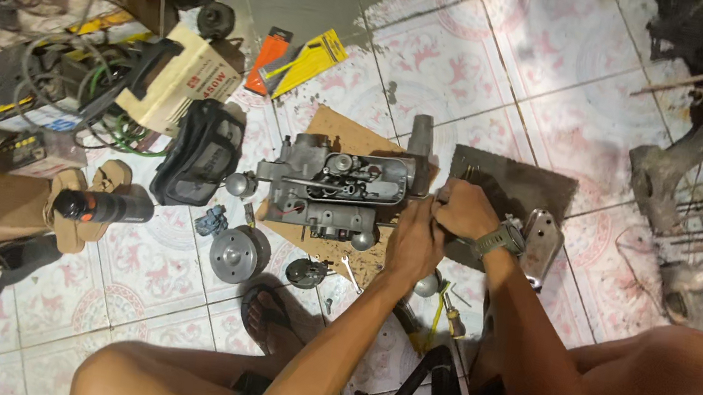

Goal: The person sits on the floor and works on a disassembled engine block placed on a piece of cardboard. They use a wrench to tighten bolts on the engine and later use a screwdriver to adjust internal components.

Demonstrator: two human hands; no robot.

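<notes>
Gripping the right end of the grey engine casing (336, 188) on its cardboard sheet (338, 131), I am curling both hands, left hand (415, 241) and right hand (463, 210), tight, its long axis stretching leftward from my fingers.

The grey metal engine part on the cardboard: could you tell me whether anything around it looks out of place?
Loose pieces lie scattered on the tiled floor beside the grey metal engine part: a round metal disc, a small wrench.

Cluttered repair workshop, patterned tile floor (514, 83), dismantled engine block (336, 188), scattered metal parts, spanner (351, 273), tangled cables (65, 84)
</notes>
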